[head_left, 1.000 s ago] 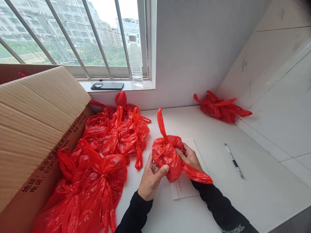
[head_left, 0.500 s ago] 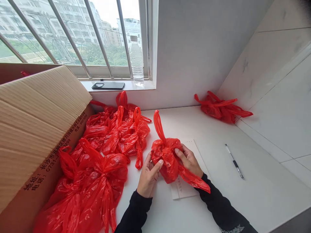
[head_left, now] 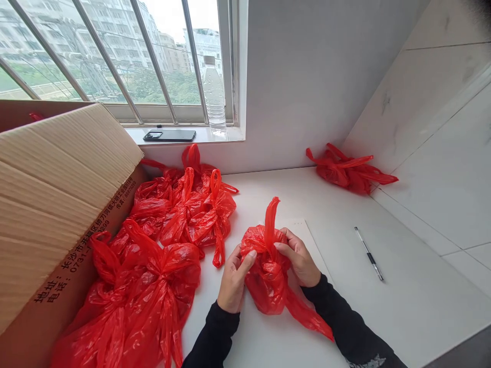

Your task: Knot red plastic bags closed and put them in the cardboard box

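Red bag between left hand and right hand; both half-curled, gripping sides

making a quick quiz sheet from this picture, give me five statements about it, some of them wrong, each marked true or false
1. The left hand and right hand hold the same red bag. True.
2. A pen lies on the white table. True.
3. The person's forearms are bare. False: they are in black sleeves.
4. The phone lies on the windowsill, left of the bottle in the picture. True.
5. The bottle is lying on its side. False: it stands upright.
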Demonstrator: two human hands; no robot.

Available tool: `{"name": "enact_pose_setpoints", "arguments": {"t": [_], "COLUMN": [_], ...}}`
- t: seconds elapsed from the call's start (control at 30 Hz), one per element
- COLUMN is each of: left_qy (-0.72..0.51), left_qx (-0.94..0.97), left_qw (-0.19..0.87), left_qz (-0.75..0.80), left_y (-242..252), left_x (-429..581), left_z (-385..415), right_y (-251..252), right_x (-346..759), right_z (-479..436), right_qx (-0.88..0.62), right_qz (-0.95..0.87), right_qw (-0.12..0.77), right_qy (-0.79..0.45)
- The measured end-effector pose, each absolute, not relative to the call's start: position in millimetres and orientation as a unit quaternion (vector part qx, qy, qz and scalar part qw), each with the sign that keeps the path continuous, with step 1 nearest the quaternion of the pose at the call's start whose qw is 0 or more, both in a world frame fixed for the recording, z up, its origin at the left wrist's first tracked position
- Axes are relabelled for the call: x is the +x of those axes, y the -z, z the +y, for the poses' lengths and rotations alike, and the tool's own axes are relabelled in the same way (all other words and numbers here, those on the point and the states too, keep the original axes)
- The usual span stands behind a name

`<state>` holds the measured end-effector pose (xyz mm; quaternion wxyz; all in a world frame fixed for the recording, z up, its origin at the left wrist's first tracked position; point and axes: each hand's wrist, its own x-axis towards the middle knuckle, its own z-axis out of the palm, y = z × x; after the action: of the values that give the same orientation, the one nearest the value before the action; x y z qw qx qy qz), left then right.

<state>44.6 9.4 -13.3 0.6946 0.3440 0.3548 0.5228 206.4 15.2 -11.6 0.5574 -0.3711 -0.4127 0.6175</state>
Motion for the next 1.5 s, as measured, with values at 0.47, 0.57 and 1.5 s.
{"name": "enact_pose_setpoints", "arguments": {"t": [0.47, 0.57, 1.5], "left_qy": [-0.529, -0.513, -0.668], "left_qx": [0.399, 0.434, 0.147], "left_qw": [0.651, 0.645, 0.631], "left_qz": [0.371, 0.364, 0.366], "left_y": [22, 19, 14], "left_x": [43, 43, 42], "left_z": [7, 7, 13], "right_y": [10, 13, 7], "right_x": [208, 209, 212], "right_z": [17, 18, 18], "right_qx": [-0.364, -0.363, -0.372], "right_qz": [-0.456, -0.458, -0.536], "right_qw": [0.531, 0.539, 0.454], "right_qy": [-0.615, -0.606, -0.606]}}
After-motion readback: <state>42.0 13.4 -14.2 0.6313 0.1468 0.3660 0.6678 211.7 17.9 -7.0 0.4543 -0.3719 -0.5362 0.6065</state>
